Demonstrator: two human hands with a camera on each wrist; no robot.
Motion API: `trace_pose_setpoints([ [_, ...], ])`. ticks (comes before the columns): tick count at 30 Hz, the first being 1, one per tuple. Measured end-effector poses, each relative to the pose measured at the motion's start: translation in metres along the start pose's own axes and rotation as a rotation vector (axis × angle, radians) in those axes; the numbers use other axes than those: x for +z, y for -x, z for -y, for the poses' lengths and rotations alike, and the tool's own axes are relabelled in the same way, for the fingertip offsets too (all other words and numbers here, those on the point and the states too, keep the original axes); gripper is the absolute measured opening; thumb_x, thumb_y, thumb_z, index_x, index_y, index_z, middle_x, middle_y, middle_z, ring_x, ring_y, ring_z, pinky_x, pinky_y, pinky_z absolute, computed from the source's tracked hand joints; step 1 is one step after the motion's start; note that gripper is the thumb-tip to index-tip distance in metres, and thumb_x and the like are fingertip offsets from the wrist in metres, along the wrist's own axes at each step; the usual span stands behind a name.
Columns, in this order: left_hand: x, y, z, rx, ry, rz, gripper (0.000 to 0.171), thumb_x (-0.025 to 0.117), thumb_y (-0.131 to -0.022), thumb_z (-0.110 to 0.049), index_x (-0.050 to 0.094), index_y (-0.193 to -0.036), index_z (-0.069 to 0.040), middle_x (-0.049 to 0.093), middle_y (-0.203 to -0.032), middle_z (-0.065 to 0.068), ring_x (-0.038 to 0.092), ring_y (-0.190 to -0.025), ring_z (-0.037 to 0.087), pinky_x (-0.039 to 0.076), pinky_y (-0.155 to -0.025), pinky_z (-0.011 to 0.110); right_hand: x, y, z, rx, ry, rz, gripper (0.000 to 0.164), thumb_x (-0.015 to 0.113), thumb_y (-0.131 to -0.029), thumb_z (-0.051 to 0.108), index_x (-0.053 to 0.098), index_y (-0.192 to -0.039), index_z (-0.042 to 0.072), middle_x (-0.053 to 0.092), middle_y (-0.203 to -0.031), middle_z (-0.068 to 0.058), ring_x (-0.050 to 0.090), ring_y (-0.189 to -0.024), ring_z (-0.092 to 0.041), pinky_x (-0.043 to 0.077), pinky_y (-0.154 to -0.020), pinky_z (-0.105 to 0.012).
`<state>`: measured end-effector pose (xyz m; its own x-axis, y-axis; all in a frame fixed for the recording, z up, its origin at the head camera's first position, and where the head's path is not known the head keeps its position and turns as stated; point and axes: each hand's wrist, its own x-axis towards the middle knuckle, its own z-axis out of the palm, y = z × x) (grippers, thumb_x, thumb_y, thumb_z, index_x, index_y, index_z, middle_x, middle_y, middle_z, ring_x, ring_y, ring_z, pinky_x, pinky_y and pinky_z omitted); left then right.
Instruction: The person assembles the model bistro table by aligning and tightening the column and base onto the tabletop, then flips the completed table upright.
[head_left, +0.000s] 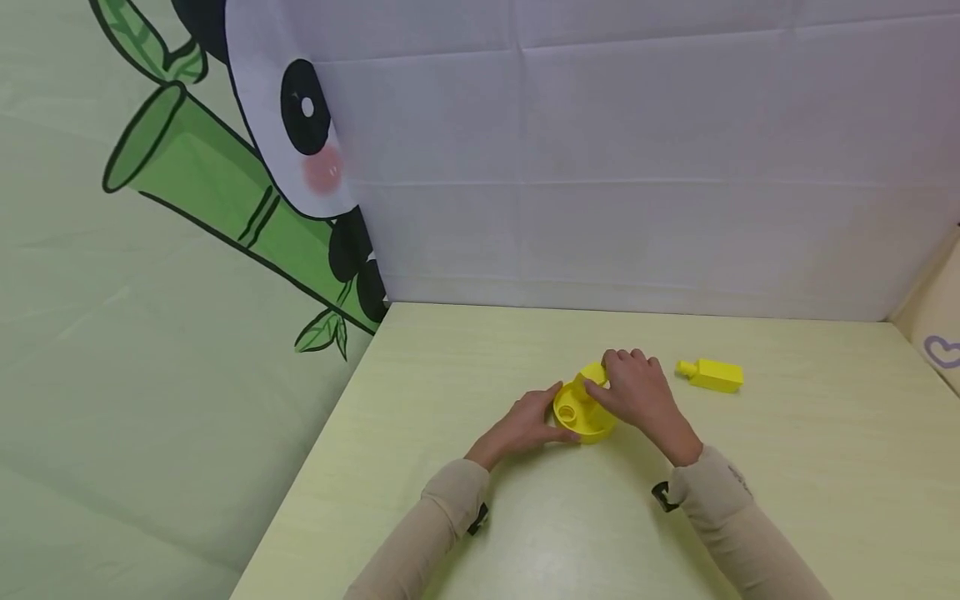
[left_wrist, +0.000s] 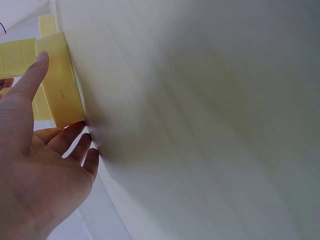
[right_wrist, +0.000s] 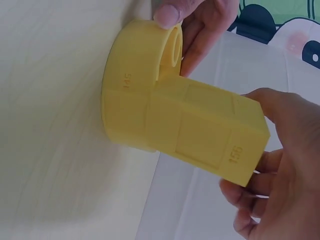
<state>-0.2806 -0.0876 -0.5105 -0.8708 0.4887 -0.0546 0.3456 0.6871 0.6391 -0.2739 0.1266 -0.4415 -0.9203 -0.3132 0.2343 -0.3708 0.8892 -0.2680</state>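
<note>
A round yellow base [head_left: 596, 435] with a raised wall and a small ring-shaped socket inside rests on the table. My left hand [head_left: 527, 422] grips its side, thumb on one part of the wall and fingers round the other. In the right wrist view a yellow rectangular block [right_wrist: 210, 132], marked 156, stands up from the round base [right_wrist: 127, 85]. The fingers and thumb of my right hand [head_left: 639, 392] hold this block near its upper end. Its lower end is hidden behind the wall of the base.
A second yellow block [head_left: 716, 376] with a narrow round peg at one end lies on the table, right of my right hand. The pale table [head_left: 525, 542] meets a white cloth backdrop [head_left: 645, 167] at the back. A green printed cloth [head_left: 150, 375] hangs at the left.
</note>
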Motion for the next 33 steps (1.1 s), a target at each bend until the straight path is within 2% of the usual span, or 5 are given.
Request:
trace_pose_setpoints([
  [3, 0.0009, -0.0004, 0.0007, -0.003, -0.003, 0.004, 0.097, 0.081, -0.090, -0.045, 0.030, -0.162, -0.002, 0.044, -0.159, 0.013, 0.043, -0.144, 0.028, 0.033, -0.119, 0.040, -0.0008, 0.0007, 0.0010, 0.002, 0.020, 0.005, 0.046, 0.072, -0.095, 0.044, 0.061, -0.096, -0.001, 0.059, -0.083, -0.010, 0.055, -0.084, -0.036, 0.045, -0.077, -0.052],
  [9, 0.0008, -0.0007, 0.0006, 0.009, -0.001, 0.005, 0.098, 0.081, -0.090, -0.044, 0.029, -0.162, -0.002, 0.044, -0.159, 0.014, 0.042, -0.144, 0.028, 0.033, -0.120, 0.041, -0.0077, 0.0014, -0.0009, -0.040, -0.023, 0.056, 0.054, 0.072, -0.095, 0.035, 0.062, -0.130, -0.004, 0.064, -0.118, -0.023, 0.054, -0.108, -0.045, 0.044, -0.088, -0.060],
  [21, 0.0008, 0.0000, 0.0000, 0.005, 0.010, 0.010, 0.097, 0.080, -0.091, -0.044, 0.029, -0.162, -0.002, 0.043, -0.159, 0.014, 0.042, -0.144, 0.029, 0.033, -0.119, 0.042, -0.0078, 0.0010, -0.0004, -0.053, -0.029, 0.031, 0.048, 0.075, -0.095, 0.038, 0.067, -0.119, -0.003, 0.066, -0.108, -0.020, 0.057, -0.098, -0.041, 0.049, -0.081, -0.054],
  [27, 0.0008, 0.0000, 0.0008, 0.010, 0.001, 0.002, 0.097, 0.081, -0.090, -0.043, 0.030, -0.161, -0.001, 0.045, -0.158, 0.014, 0.044, -0.143, 0.028, 0.034, -0.119, 0.041, 0.0000, -0.0009, 0.0010, -0.048, 0.020, -0.016, 0.047, 0.075, -0.094, 0.044, 0.065, -0.100, -0.001, 0.062, -0.088, -0.011, 0.057, -0.084, -0.035, 0.049, -0.073, -0.050],
  [33, 0.0002, -0.0004, -0.0004, 0.012, 0.002, 0.002, 0.097, 0.081, -0.090, -0.043, 0.030, -0.162, -0.002, 0.044, -0.159, 0.013, 0.043, -0.144, 0.027, 0.033, -0.119, 0.040, -0.0036, -0.0012, 0.0031, -0.036, 0.022, -0.004, 0.043, 0.074, -0.094, 0.039, 0.067, -0.105, -0.001, 0.064, -0.095, -0.014, 0.057, -0.091, -0.038, 0.049, -0.077, -0.052],
])
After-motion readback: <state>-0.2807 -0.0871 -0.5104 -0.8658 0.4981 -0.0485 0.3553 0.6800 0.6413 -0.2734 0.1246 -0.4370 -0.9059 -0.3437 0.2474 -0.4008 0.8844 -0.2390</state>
